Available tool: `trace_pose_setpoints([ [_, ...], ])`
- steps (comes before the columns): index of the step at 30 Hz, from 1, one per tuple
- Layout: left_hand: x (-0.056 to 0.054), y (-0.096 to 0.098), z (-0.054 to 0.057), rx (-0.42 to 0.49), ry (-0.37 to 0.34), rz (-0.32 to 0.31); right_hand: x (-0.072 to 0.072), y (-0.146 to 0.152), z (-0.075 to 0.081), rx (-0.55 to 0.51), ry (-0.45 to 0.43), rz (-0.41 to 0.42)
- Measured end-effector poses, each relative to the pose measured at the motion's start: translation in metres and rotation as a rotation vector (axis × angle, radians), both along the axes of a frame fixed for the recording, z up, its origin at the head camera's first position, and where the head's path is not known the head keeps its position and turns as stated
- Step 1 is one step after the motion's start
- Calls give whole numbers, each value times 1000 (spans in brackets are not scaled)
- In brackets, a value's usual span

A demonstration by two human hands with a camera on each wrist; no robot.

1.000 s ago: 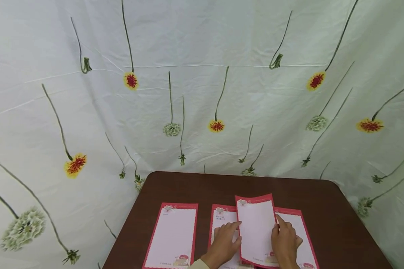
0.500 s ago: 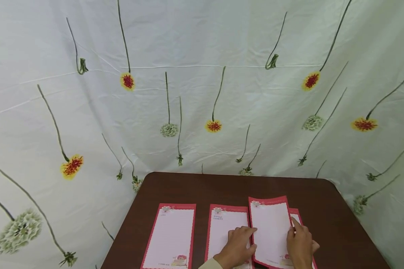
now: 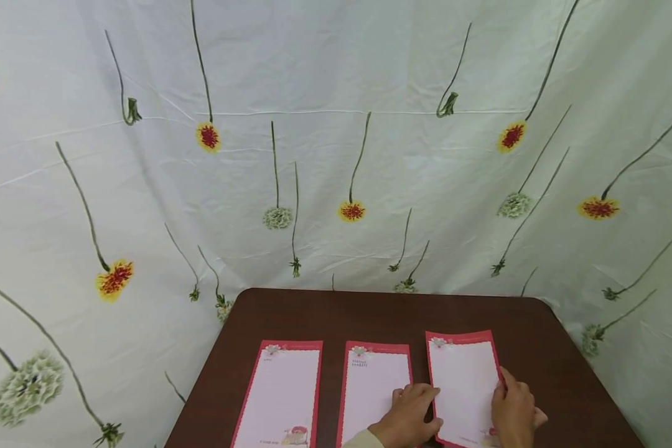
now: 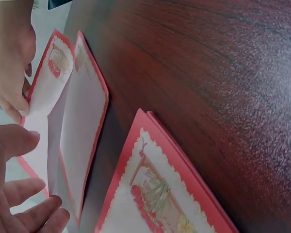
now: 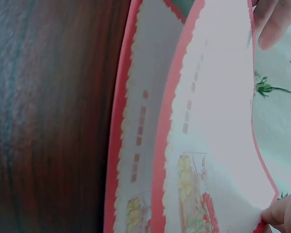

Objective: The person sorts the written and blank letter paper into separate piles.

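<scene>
Dark brown, wood-grained tabletop [image 3: 392, 314] carries the work. Nearest, the right hand [image 3: 512, 407] pinches the 3 o'clock edge of a white paper sheet with red border [image 3: 463, 386]; the left hand [image 3: 407, 414] is at its 9 o'clock edge, gripping or only touching, I cannot tell. This sheet is partly raised over a similar lower sheet [image 5: 143, 111], seen in wrist views. Toward 9 o'clock lie a red-bordered middle sheet [image 3: 372, 386], then a matching left sheet [image 3: 282, 392]. It seems the step is covering the lower sheet; next needs edges aligned before release. Far, at 12 o'clock, hangs pale flower-printed cloth [image 3: 257, 62].
</scene>
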State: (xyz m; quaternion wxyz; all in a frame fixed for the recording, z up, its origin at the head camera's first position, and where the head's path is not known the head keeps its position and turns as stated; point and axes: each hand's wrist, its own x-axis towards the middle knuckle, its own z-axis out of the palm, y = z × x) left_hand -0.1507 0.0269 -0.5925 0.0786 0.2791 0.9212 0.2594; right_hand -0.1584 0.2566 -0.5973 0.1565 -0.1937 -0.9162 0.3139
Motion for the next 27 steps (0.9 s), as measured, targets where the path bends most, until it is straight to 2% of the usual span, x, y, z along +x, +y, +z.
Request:
trace_pose_setpoints([
  [7, 2, 6, 0, -38, 16, -11, -2, 7, -3, -21, -53, -2],
  [17, -1, 15, -8, -109, -6, -25, -2, 8, -11, -21, -50, -39],
  [27, 1, 20, -12, -126, -3, -36, -4, 14, -19, -19, -70, -55],
])
